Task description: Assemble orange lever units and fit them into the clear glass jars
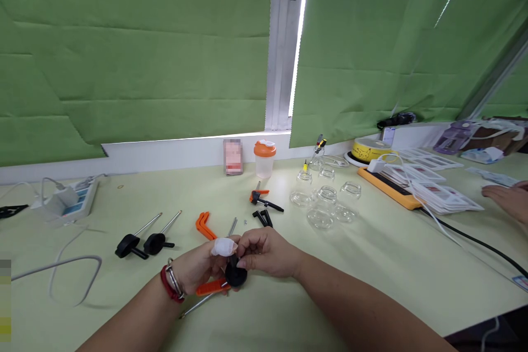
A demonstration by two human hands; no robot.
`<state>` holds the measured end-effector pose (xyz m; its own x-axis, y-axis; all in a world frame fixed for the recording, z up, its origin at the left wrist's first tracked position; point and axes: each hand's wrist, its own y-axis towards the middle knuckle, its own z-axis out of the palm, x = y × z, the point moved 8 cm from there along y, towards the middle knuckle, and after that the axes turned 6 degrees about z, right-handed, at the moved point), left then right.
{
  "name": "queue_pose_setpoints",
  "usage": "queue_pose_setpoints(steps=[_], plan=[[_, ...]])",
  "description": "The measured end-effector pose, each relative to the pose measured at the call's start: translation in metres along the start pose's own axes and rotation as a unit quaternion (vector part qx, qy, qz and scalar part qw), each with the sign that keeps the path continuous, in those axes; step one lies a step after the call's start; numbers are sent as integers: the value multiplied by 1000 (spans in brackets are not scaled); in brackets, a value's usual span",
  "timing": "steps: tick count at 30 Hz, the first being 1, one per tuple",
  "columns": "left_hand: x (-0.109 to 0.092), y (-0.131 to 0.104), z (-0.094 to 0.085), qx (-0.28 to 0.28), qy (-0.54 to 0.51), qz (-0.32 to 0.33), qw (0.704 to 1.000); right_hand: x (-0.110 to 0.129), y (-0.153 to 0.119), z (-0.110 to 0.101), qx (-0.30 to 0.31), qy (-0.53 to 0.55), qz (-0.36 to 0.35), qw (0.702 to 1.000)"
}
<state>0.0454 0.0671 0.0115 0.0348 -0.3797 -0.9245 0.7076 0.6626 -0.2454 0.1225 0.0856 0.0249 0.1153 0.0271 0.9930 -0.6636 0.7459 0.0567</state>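
Observation:
My left hand (202, 267), with a white wrap on one digit and a red band and metal bracelet at the wrist, is closed around a black round-headed part (236, 275). An orange handle (212, 286) sticks out from it to the left, and a thin metal rod (198, 306) shows below. From the right, my right hand (268, 253) pinches the black part's upper side; its fingertips partly hide the contact. Just beyond my hands lie loose orange handles (205, 225), black levers (263, 218) and an orange-and-black piece (260, 196). Two black round-headed parts with rods (128, 246) rest at the left.
Several clear glass jars (328, 198) stand right of centre. An orange-lidded shaker cup (264, 159) and a phone (233, 157) stand by the wall. Power strips (84, 198) with cables lie at both sides. Another person's hand (507, 201) is at the right edge.

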Motion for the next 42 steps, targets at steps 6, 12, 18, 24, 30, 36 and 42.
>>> queue_pose_setpoints(steps=[6, 12, 18, 24, 30, 36, 42], plan=[[2, 0, -3, -23, -11, -7, 1000, 2, 0, 0, 1, 9, 4, 1000], [1, 0, -2, -37, -6, -9, 999, 2, 0, 1, 0, 5, 9, 1000], [-4, -2, 2, -45, 5, -10, 999, 3, 0, 1, -2, 1, 7, 1000], [-6, -3, 4, -37, 12, 0, 999, 5, -1, 1, -2, -22, 2, 1000], [-4, -2, 2, -34, 6, 0, 999, 7, -2, 1, -5, -44, -10, 999], [-7, -2, 5, -40, 11, -6, 999, 5, -1, 0, 7, -30, -18, 999], [-6, -2, 4, -35, 13, -5, 999, 4, -1, -2, 9, -28, -14, 999]])
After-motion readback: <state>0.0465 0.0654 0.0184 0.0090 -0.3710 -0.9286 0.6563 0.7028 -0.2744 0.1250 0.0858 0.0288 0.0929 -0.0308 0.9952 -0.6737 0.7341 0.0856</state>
